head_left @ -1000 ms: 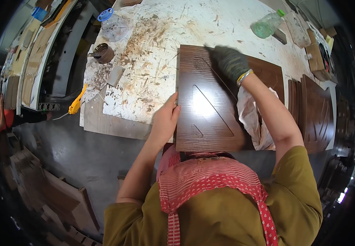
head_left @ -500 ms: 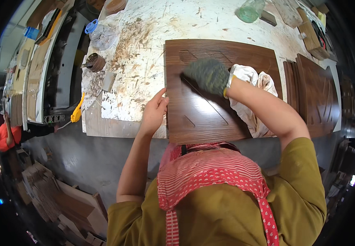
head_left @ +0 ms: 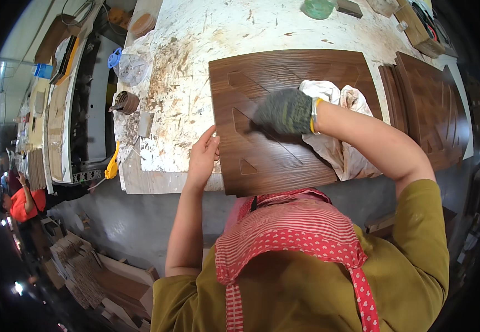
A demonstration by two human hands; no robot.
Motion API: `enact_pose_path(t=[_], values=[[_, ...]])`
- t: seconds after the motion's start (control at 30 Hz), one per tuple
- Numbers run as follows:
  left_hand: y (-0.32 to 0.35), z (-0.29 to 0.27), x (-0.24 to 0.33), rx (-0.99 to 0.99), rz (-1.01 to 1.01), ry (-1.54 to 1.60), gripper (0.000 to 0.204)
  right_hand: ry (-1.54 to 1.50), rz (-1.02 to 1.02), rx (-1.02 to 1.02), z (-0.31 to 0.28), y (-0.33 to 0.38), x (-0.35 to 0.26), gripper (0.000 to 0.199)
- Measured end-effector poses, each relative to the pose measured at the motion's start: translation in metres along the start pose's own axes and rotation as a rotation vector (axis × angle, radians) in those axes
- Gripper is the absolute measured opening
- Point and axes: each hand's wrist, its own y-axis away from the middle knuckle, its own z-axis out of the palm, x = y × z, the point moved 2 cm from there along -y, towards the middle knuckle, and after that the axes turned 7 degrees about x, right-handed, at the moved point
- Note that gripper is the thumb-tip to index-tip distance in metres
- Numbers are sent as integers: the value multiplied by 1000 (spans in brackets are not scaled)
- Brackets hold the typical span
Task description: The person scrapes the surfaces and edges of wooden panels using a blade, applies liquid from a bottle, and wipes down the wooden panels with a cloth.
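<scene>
Your right hand (head_left: 285, 112) wore a dark knitted glove, and its fingers were curled together and pressed flat on the wood panel (head_left: 284, 119); whether they gripped a pad or cloth underneath could not be told. Your bare left hand (head_left: 203, 156) rested on the panel's left edge, fingers loosely together, steadying it rather than clamping it.

The panel lay flat near the front edge of the desk (head_left: 195, 72), directly before you. It was dark brown with a clear grain and shallow carved lines and triangles. Its whole face looked evenly coloured and faintly glossy, so the rubbing seemed well along, with your gloved hand working the middle; the pictures showed no bare patch, but what remained could not be judged for certain.

A crumpled white cloth (head_left: 334, 138) lay on the panel's right part, under your forearm. More dark panels (head_left: 434, 105) were stacked to the right. The desk's white top was scratched and stained brown. A small round tin (head_left: 127, 102) stood to the left.
</scene>
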Motion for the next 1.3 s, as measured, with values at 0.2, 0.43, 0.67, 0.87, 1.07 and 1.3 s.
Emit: enact_pose_path(t=[0.2,0.43,0.67,0.87,1.07,1.3], values=[[-5,4,4,-11,-10,-62,39,-75,243,21,-25,12,11,22],[40,138,119,-118,1051,-617,72,-1024,838,1030,-39,144,101,22],[0,211,73,-225,1074,-818,52,-1358,692,1320,-20,199,110,16],[-45,96,140,155,698,-501,28,-1461,931,1341,38,229,110,21],[-92,90,85,79,576,-1176,79,-1452,883,1351,28,218,98,25],[44,165,59,-516,767,-469,56,-1232,927,1262,31,229,96,27]])
